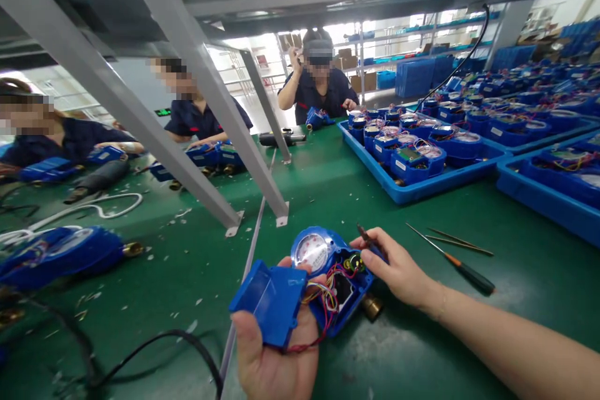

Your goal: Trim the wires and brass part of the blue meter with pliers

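A blue water meter (312, 252) with a round glass dial lies on the green bench, its electronics box standing uncovered. Red, yellow and white wires (330, 290) run out of the box, alongside a small round part (355, 262). My left hand (281, 350) grips a blue plastic cover (272, 303) between thumb and fingers, just left of the box, with wires passing behind it. At the box's upper right, my right hand (394, 269) is closed around a small dark tool (366, 235); the fingers hide most of it. A brass pipe end (372, 307) sticks out below.
Right of the meter lie a screwdriver (469, 274) and tweezers (457, 240). Blue trays (398, 192) of meters fill the back right. Grey frame legs (267, 187) rise at the left. Another meter (60, 256) and black cable (164, 334) lie left. Three co-workers sit across.
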A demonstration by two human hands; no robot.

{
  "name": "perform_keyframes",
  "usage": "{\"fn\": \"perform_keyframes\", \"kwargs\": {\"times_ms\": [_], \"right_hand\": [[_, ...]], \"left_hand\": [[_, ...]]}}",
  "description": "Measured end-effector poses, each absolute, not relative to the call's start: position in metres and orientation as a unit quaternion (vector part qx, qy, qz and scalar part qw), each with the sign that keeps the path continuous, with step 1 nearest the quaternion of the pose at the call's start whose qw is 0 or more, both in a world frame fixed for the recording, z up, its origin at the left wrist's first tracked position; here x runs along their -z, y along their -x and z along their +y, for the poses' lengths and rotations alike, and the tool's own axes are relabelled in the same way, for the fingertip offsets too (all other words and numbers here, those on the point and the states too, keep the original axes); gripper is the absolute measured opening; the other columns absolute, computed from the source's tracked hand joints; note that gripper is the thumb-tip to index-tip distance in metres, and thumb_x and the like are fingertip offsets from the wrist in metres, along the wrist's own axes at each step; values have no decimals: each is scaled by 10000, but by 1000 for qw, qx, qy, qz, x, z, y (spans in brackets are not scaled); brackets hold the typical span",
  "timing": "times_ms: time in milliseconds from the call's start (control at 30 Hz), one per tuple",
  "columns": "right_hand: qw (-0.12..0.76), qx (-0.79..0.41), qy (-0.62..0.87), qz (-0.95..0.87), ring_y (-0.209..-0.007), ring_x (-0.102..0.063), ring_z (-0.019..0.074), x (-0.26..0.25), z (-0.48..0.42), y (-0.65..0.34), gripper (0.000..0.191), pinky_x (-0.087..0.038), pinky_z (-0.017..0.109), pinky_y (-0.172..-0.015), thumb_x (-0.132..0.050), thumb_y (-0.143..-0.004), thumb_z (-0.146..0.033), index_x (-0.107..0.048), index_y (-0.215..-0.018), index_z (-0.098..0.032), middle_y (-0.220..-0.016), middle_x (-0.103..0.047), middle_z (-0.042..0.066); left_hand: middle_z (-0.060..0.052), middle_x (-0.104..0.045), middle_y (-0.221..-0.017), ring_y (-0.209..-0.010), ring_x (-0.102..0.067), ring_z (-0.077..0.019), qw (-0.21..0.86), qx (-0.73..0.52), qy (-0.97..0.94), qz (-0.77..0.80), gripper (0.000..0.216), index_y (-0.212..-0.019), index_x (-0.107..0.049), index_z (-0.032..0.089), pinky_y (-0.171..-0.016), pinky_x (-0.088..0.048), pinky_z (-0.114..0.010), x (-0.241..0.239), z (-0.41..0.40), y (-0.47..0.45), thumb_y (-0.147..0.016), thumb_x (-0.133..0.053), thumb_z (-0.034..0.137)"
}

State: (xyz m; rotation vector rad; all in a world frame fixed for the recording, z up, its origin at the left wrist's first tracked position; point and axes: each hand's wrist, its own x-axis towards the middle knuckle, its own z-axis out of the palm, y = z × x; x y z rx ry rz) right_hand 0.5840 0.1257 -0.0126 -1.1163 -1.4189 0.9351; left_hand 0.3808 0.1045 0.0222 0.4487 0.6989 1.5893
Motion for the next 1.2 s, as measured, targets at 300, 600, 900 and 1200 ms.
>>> {"fn": "perform_keyframes", "kwargs": {"times_ms": [300,600,900,1200], "right_hand": [[423,-430,448,-660,-804,-577,202,-8,129,-596,345,-455,323,-702,-579,-906,-497,-603,-1024,-174,-927,-637,35],[378,-188,481,-769,-981,-542,206,-68,82,-597,256,-458,387,-879,-643,-879,-313,-628,-1123,-237,-1090,-586,41],[379,-30,512,-770,-962,-540,231,-70,62,-589,301,-489,442,-826,-577,-923,-307,-615,-1217,-257,-1099,-598,56],[406,11,491,-771,-952,-557,275,-64,58,-569,318,-474,459,-789,-558,-902,-249,-661,-1199,-198,-1056,-631,105]], "left_hand": [[-156,-767,-1009,-788,-752,-318,617,-669,-235,342,753,-990,-765,162,-695,-638,-371,-39,99,-378,-532,-756,760],[-132,-775,-925,-863,-743,-296,570,-680,-236,396,734,-1030,-753,164,-752,-621,-341,-68,79,-401,-565,-763,732],[-110,-763,-1023,-816,-740,-268,561,-702,-336,283,793,-1184,-686,215,-608,-613,-283,-54,80,-410,-624,-683,776],[-56,-743,-1051,-911,-707,-304,578,-672,-322,334,852,-1109,-681,290,-801,-611,-408,-50,68,-404,-412,-800,767]]}}
